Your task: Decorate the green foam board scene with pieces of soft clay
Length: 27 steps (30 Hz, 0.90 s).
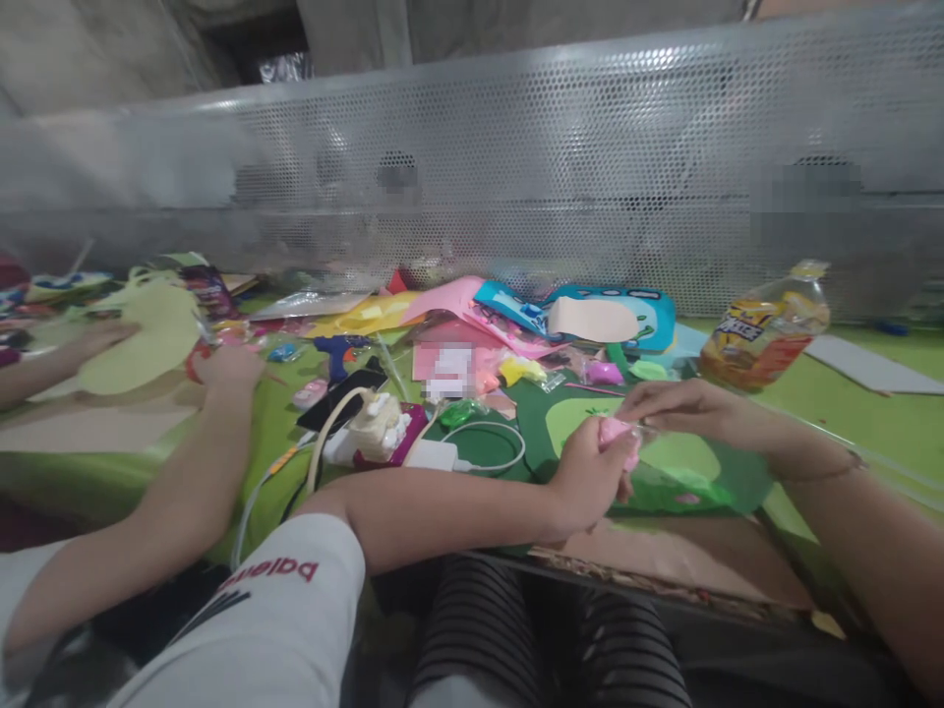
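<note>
My left hand (588,480) is closed around a small pink object (617,437), held just above a dark green felt sheet (737,479) with light green shapes on it. My right hand (682,405) reaches in from the right. Its fingertips pinch at the top of the same pink object. What the pink object is, I cannot make out. A white sleeve with red lettering (276,590) covers my left upper arm.
A co-worker's arm (184,482) and hands (228,369) rest on pale yellow felt (144,339) at the left. Phones, a white charger and cables (413,447), a blue glue gun (337,351), coloured felt scraps and a drink bottle (763,329) crowd the green table. A perforated metal panel (590,167) stands behind.
</note>
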Motion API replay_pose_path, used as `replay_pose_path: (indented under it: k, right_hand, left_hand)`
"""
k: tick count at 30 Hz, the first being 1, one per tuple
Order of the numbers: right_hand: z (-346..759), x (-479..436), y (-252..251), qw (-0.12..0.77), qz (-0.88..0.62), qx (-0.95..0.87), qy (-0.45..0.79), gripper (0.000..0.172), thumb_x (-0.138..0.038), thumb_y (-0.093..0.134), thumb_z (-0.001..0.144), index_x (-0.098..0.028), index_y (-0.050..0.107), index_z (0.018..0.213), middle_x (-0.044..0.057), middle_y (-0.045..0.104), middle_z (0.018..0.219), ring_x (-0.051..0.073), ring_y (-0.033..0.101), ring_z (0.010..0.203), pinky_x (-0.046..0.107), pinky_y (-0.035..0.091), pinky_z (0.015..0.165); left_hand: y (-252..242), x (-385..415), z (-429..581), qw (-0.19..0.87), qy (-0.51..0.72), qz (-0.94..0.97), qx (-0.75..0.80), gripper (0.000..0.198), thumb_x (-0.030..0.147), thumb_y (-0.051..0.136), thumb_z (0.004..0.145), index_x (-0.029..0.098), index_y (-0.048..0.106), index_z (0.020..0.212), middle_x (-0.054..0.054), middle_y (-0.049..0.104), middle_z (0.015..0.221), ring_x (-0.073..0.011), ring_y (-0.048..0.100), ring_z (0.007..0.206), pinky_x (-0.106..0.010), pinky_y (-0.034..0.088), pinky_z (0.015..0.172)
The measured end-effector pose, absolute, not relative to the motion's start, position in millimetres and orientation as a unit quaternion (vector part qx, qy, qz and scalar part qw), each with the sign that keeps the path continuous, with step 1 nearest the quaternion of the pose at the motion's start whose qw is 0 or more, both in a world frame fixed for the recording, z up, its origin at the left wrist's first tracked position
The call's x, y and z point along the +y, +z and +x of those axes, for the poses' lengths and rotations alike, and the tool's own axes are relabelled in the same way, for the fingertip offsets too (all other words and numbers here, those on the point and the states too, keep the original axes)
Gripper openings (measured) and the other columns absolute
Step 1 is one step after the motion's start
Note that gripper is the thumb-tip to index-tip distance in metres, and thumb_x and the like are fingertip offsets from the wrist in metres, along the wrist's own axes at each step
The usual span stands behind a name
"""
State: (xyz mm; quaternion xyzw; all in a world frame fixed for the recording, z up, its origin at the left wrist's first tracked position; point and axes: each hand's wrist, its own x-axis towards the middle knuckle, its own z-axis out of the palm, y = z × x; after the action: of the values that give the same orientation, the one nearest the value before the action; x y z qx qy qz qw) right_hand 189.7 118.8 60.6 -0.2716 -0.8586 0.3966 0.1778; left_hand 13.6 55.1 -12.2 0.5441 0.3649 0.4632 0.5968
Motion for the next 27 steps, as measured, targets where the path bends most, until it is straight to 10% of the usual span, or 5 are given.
replay_pose_path:
  k: [27]
  right_hand:
    - [169.3, 107.8, 54.6, 0.142, -0.406, -0.793, 0.431, 0.032, -0.047, 0.065, 0.072, -0.017, 0.055, 0.069, 0.002, 0.058, 0.065, 0.011, 0.053, 0.059, 0.024, 0.042, 0.053]
  left_hand:
    - [-3.7, 53.9, 12.1, 0.566, 0.487, 0.542, 0.386, 0.024, 0.041, 0.054, 0.080, 0.019, 0.043, 0.082, 0.004, 0.044, 0.068, -0.0035, 0.039, 0.047, -0.024, 0.050, 0.046]
